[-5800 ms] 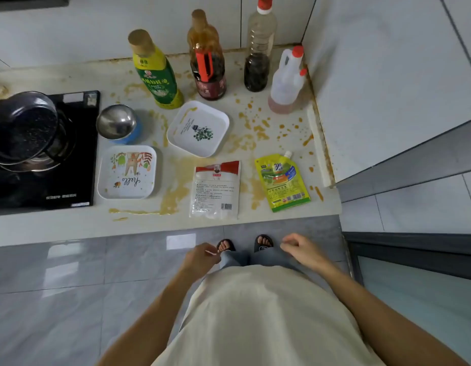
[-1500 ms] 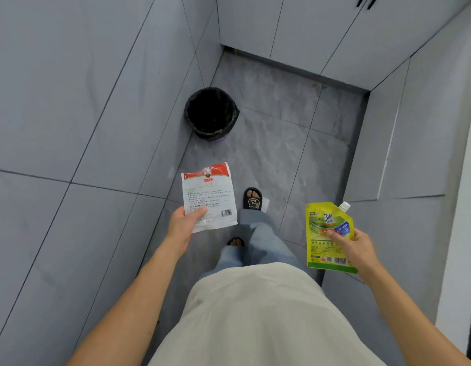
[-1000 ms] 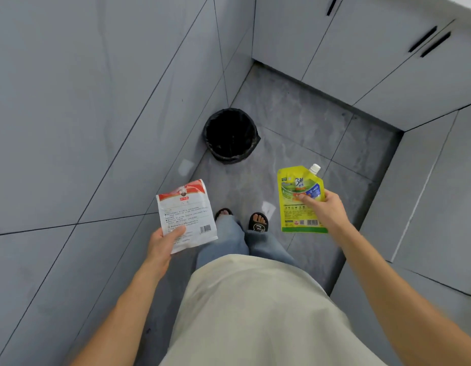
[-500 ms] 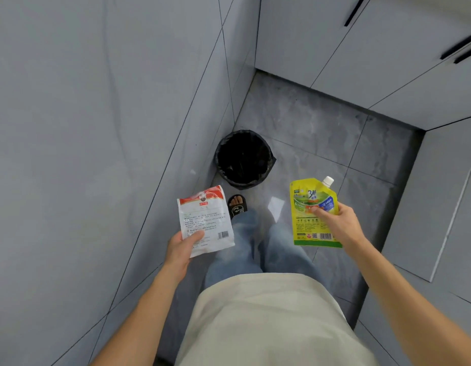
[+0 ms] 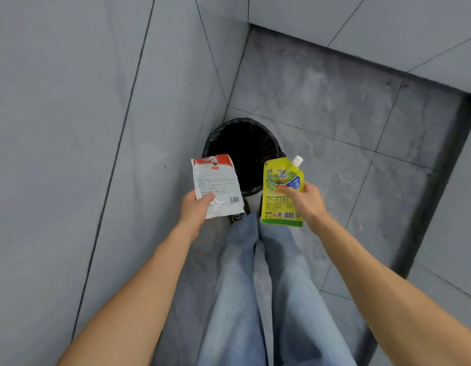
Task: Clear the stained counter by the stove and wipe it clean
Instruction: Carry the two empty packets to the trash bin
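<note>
The person stands over a black-lined waste bin (image 5: 242,151) set on the grey tiled floor (image 5: 334,107) beside a grey wall (image 5: 83,101), looking down past jeans-clad legs. The left hand (image 5: 196,207) is closed on the lower corner of a flat white sachet (image 5: 216,184) with a red top band, thumb across its face. The right hand (image 5: 305,200) pinches a yellow-green spouted pouch (image 5: 280,191) at about mid-height, its white cap pointing up and to the right. Both packets hang in the air just on the near side of the bin's mouth, the sachet overlapping its left rim in the view and the pouch its right rim; neither has been let go.

As a judgement from this view, the task is at an early stage. Two pieces of packaging are apparently being carried off as rubbish, and the step in hand is dropping them into the bin, which needs only a short reach forward and a release from each hand. The stained tabletop by the stove is not in sight here, so it cannot be told what else sits on it or how dirty it is. No cloth or sponge is visible, so the wiping looks not yet begun. After the drop, the person would presumably return, shift any remaining items, then wipe.
</note>
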Demonstrator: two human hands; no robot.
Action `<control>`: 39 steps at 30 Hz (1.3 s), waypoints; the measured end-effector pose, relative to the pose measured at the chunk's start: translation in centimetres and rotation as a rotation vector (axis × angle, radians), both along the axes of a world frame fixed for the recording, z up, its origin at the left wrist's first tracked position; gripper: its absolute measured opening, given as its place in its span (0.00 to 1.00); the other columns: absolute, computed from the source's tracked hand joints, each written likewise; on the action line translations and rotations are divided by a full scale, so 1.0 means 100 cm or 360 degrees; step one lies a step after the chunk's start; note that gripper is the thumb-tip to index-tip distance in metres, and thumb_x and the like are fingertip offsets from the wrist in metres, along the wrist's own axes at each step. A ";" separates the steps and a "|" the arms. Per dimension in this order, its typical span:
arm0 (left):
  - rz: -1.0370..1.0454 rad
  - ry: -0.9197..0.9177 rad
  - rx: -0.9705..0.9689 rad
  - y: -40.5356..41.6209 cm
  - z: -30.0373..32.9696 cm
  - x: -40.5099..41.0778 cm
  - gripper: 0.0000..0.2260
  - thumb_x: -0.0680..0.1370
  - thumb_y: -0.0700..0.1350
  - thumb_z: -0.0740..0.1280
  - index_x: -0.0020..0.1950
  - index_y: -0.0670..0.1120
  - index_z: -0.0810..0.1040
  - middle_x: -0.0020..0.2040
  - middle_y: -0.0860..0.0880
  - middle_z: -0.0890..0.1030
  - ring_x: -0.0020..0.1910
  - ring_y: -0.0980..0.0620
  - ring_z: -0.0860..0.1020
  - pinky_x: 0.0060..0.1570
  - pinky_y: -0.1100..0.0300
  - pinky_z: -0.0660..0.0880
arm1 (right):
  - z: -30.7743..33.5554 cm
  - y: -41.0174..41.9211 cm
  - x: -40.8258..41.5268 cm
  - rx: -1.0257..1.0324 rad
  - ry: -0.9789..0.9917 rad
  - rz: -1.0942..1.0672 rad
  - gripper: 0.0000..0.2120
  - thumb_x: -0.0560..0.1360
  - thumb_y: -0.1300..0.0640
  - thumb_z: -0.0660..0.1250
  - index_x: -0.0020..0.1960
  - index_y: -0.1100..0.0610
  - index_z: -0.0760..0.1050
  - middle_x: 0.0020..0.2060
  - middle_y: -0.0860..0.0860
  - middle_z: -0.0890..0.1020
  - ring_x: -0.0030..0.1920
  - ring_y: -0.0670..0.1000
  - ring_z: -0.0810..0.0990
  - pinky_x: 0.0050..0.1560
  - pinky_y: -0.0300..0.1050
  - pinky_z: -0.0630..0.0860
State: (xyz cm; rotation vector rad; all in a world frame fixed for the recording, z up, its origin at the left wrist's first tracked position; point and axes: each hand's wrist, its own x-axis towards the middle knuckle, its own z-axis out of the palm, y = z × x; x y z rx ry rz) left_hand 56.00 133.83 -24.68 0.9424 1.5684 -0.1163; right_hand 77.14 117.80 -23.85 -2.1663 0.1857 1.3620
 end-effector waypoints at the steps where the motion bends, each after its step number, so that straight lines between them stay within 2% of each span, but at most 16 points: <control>1: -0.0029 0.0018 0.0019 0.006 -0.024 0.008 0.10 0.83 0.36 0.67 0.61 0.47 0.82 0.58 0.50 0.85 0.51 0.52 0.85 0.47 0.60 0.85 | -0.025 0.010 0.000 0.0004 0.0003 0.0019 0.05 0.78 0.52 0.73 0.43 0.46 0.81 0.41 0.44 0.87 0.40 0.45 0.86 0.39 0.42 0.79; 3: -0.0069 0.0073 0.0050 0.014 -0.071 0.021 0.15 0.83 0.34 0.66 0.68 0.43 0.81 0.64 0.45 0.84 0.58 0.45 0.85 0.58 0.49 0.84 | -0.073 0.025 -0.001 -0.0001 0.0005 0.0071 0.03 0.78 0.52 0.72 0.45 0.47 0.82 0.44 0.46 0.88 0.44 0.48 0.86 0.44 0.45 0.81; 4: -0.0082 0.0096 0.0064 0.016 -0.094 0.027 0.16 0.83 0.34 0.66 0.69 0.42 0.81 0.66 0.44 0.84 0.61 0.43 0.84 0.60 0.47 0.83 | -0.096 0.031 0.000 0.0001 0.0004 0.0107 0.02 0.79 0.52 0.72 0.48 0.48 0.83 0.46 0.48 0.88 0.46 0.49 0.86 0.48 0.46 0.82; 7: -0.0111 0.0120 0.0083 0.022 -0.160 0.041 0.17 0.83 0.32 0.65 0.70 0.43 0.81 0.68 0.44 0.84 0.63 0.43 0.83 0.60 0.50 0.82 | -0.164 0.050 0.002 0.0017 0.0023 0.0210 0.07 0.81 0.52 0.70 0.56 0.53 0.84 0.52 0.52 0.88 0.53 0.54 0.86 0.59 0.53 0.82; 9: -0.0122 0.0118 0.0092 0.025 -0.199 0.051 0.18 0.82 0.33 0.65 0.70 0.45 0.81 0.68 0.45 0.84 0.63 0.45 0.83 0.62 0.51 0.82 | -0.205 0.064 0.004 0.0026 0.0007 0.0274 0.09 0.82 0.52 0.68 0.57 0.55 0.84 0.52 0.53 0.87 0.54 0.56 0.86 0.60 0.54 0.81; 14: -0.0239 0.0131 0.0028 0.027 -0.279 0.072 0.18 0.83 0.37 0.63 0.70 0.49 0.81 0.67 0.48 0.84 0.63 0.45 0.83 0.67 0.49 0.80 | -0.288 0.093 0.006 -0.0044 -0.0080 0.0561 0.13 0.84 0.51 0.62 0.54 0.57 0.82 0.49 0.55 0.85 0.53 0.60 0.83 0.50 0.48 0.74; 17: -0.0276 0.0169 -0.0033 0.028 -0.307 0.076 0.16 0.82 0.41 0.66 0.69 0.50 0.80 0.62 0.48 0.85 0.58 0.47 0.83 0.62 0.51 0.81 | -0.313 0.105 0.007 -0.0076 -0.0049 0.0650 0.13 0.84 0.53 0.60 0.61 0.58 0.79 0.55 0.58 0.84 0.58 0.63 0.81 0.55 0.52 0.77; 20: -0.0267 0.0176 -0.0114 0.028 -0.315 0.075 0.21 0.81 0.45 0.70 0.75 0.51 0.76 0.62 0.50 0.84 0.62 0.48 0.82 0.68 0.46 0.79 | -0.318 0.109 0.007 -0.0109 -0.0064 0.0693 0.18 0.82 0.57 0.62 0.72 0.56 0.75 0.64 0.58 0.82 0.66 0.63 0.79 0.65 0.52 0.75; 22: -0.0276 0.0176 -0.0135 0.026 -0.310 0.072 0.23 0.81 0.45 0.69 0.77 0.49 0.74 0.66 0.49 0.83 0.66 0.47 0.80 0.72 0.46 0.77 | -0.309 0.105 0.007 -0.0122 -0.0091 0.0710 0.26 0.81 0.63 0.61 0.79 0.57 0.68 0.70 0.56 0.79 0.72 0.60 0.75 0.72 0.50 0.70; 25: -0.0293 0.0176 -0.0114 0.021 -0.286 0.064 0.18 0.81 0.44 0.69 0.72 0.49 0.78 0.63 0.48 0.84 0.64 0.47 0.82 0.70 0.46 0.77 | -0.283 0.091 0.005 -0.0067 -0.0151 0.0726 0.23 0.82 0.63 0.59 0.76 0.56 0.72 0.67 0.54 0.82 0.69 0.57 0.78 0.71 0.46 0.71; 26: -0.0296 0.0163 -0.0114 0.019 -0.273 0.062 0.16 0.82 0.43 0.69 0.70 0.49 0.79 0.62 0.48 0.85 0.61 0.48 0.83 0.67 0.47 0.80 | -0.270 0.084 0.004 -0.0044 -0.0164 0.0717 0.21 0.82 0.61 0.59 0.74 0.55 0.75 0.64 0.53 0.84 0.66 0.56 0.80 0.69 0.45 0.73; 28: -0.0336 0.0132 -0.0132 0.015 -0.241 0.056 0.13 0.82 0.42 0.68 0.67 0.48 0.80 0.57 0.49 0.85 0.51 0.54 0.84 0.52 0.55 0.83 | -0.240 0.067 0.003 -0.0024 -0.0155 0.0687 0.18 0.83 0.59 0.61 0.70 0.52 0.78 0.57 0.50 0.86 0.58 0.54 0.84 0.63 0.44 0.78; 30: -0.0412 0.0123 -0.0152 0.010 -0.205 0.047 0.12 0.82 0.41 0.68 0.66 0.48 0.81 0.53 0.50 0.84 0.44 0.56 0.83 0.42 0.59 0.78 | -0.204 0.045 0.004 -0.0036 -0.0119 0.0669 0.16 0.82 0.58 0.63 0.66 0.51 0.80 0.53 0.49 0.87 0.54 0.53 0.84 0.62 0.48 0.79; 33: -0.0549 0.0143 -0.0185 -0.001 -0.145 0.032 0.09 0.81 0.42 0.69 0.60 0.50 0.81 0.51 0.50 0.86 0.42 0.54 0.83 0.42 0.57 0.78 | -0.143 0.005 0.003 -0.0072 -0.0083 0.0656 0.11 0.81 0.56 0.66 0.61 0.51 0.82 0.50 0.51 0.87 0.50 0.54 0.84 0.59 0.51 0.79; 36: -0.0684 0.0179 -0.0182 -0.012 -0.078 0.016 0.07 0.81 0.42 0.69 0.56 0.53 0.80 0.51 0.50 0.86 0.40 0.54 0.84 0.38 0.58 0.77 | -0.073 -0.032 0.005 -0.0108 -0.0098 0.0682 0.10 0.82 0.56 0.66 0.61 0.50 0.82 0.48 0.49 0.86 0.49 0.51 0.84 0.53 0.45 0.77; 39: -0.0802 0.0165 -0.0178 -0.023 -0.010 -0.001 0.07 0.82 0.43 0.69 0.54 0.56 0.79 0.53 0.49 0.86 0.40 0.54 0.84 0.38 0.60 0.75 | -0.002 -0.061 0.006 -0.0109 -0.0025 0.0647 0.12 0.81 0.59 0.65 0.62 0.53 0.82 0.52 0.54 0.87 0.52 0.56 0.86 0.59 0.54 0.80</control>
